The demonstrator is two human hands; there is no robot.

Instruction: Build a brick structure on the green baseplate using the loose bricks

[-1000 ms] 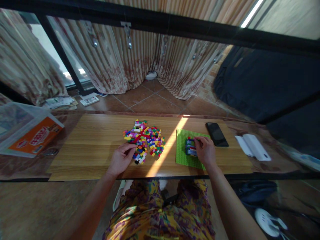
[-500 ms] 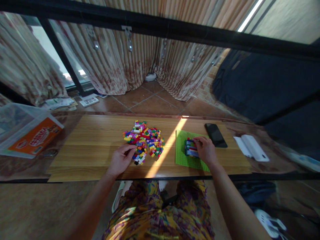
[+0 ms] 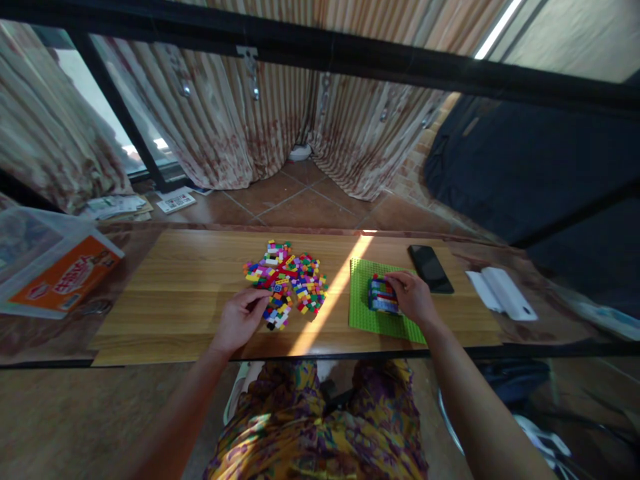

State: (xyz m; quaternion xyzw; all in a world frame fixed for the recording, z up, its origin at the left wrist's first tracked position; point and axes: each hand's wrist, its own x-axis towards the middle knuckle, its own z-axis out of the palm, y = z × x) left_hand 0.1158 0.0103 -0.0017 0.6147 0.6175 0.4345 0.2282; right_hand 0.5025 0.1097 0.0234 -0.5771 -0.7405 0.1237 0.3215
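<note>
A pile of loose toy bricks (image 3: 309, 283) in many colours lies mid-table. At its near left edge is my left hand (image 3: 243, 317), thumb and forefinger pinched together; whatever they hold is too small to make out. To the right a green baseplate (image 3: 359, 310) lies flat, bearing a small block built of coloured bricks (image 3: 382, 297). My right hand (image 3: 413, 297) reaches over the right side of this build, fingers closed at its upper right edge. The fingertips hide whether a loose brick is between them.
A black phone (image 3: 431, 269) lies behind the baseplate on the wooden tabletop (image 3: 175, 293). Farther right is a white folded item (image 3: 507, 295). A clear plastic bin with an orange label (image 3: 67, 273) stands at the far left. Papers (image 3: 117, 207) lie behind it.
My right hand has shifted very slightly at the build's upper right edge. My left hand stays pinched beside the pile. The whole view has moved a little.
</note>
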